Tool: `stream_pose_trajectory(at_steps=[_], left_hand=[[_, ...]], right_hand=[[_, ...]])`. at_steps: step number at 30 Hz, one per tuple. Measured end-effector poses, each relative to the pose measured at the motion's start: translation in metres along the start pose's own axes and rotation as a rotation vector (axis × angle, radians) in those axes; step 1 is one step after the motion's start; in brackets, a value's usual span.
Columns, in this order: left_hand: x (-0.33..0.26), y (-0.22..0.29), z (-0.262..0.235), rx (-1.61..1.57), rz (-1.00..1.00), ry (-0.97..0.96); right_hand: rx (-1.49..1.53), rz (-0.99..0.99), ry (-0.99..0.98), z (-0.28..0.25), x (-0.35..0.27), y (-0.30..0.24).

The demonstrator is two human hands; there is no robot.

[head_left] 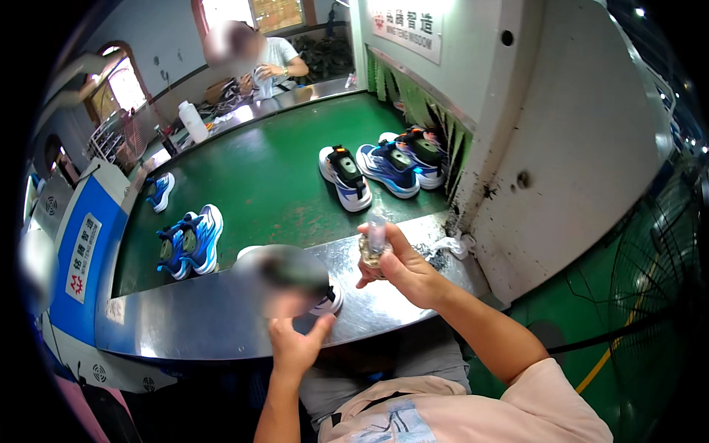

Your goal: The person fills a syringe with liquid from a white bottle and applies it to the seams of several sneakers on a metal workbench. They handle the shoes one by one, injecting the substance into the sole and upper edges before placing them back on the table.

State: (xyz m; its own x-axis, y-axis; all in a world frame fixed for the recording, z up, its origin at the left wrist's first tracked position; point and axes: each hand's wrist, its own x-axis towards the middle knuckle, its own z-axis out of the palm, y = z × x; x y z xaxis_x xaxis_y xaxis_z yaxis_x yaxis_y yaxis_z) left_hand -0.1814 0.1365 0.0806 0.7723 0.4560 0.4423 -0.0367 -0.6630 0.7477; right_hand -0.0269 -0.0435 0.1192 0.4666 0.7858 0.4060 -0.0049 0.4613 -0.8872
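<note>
My right hand [402,267] is closed around a small clear bottle-like thing [376,235] with a crusted, brownish lower part, raised over the metal ledge. My left hand [297,341] is at the near edge of the ledge, its thumb stretched toward a shoe with a white sole [334,299]. A blurred patch hides most of that shoe and the left fingers, so whether they grip it does not show. Beyond my right hand, on the green belt, stand a white-and-dark sneaker [346,179], a blue sneaker [390,168] and a darker sneaker [425,153].
A pair of blue sneakers [192,242] and another blue sneaker [160,192] rest at the belt's left. Green strips [421,107] hang in the white machine's [569,148] opening. A crumpled white cloth [456,245] lies beside it. Across the belt sits another person [281,63]; a fan [650,258] stands right.
</note>
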Motion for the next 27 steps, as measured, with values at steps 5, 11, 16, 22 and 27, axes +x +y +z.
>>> stream_pose_trajectory(at_steps=[5, 11, 16, 22, 27], left_hand=[[0.061, 0.002, 0.004, 0.135, 0.393, 0.114], [0.069, -0.051, 0.044, 0.474, 0.717, 0.163], [0.069, -0.058, 0.047, 0.384, 0.727, 0.303], [0.065, 0.034, 0.024, -0.130, 0.261, 0.155], [0.075, 0.078, 0.021, -0.542, 0.427, 0.068]], right_hand=[[-0.053, -0.071, 0.069, 0.009, -0.002, -0.009], [-0.302, -0.185, 0.212, 0.011, 0.005, -0.011], [-0.392, -0.225, 0.282, 0.010, 0.013, -0.007], [-0.405, -0.298, 0.368, 0.013, 0.023, 0.017], [-0.452, -0.350, 0.457, 0.027, 0.029, 0.034]])
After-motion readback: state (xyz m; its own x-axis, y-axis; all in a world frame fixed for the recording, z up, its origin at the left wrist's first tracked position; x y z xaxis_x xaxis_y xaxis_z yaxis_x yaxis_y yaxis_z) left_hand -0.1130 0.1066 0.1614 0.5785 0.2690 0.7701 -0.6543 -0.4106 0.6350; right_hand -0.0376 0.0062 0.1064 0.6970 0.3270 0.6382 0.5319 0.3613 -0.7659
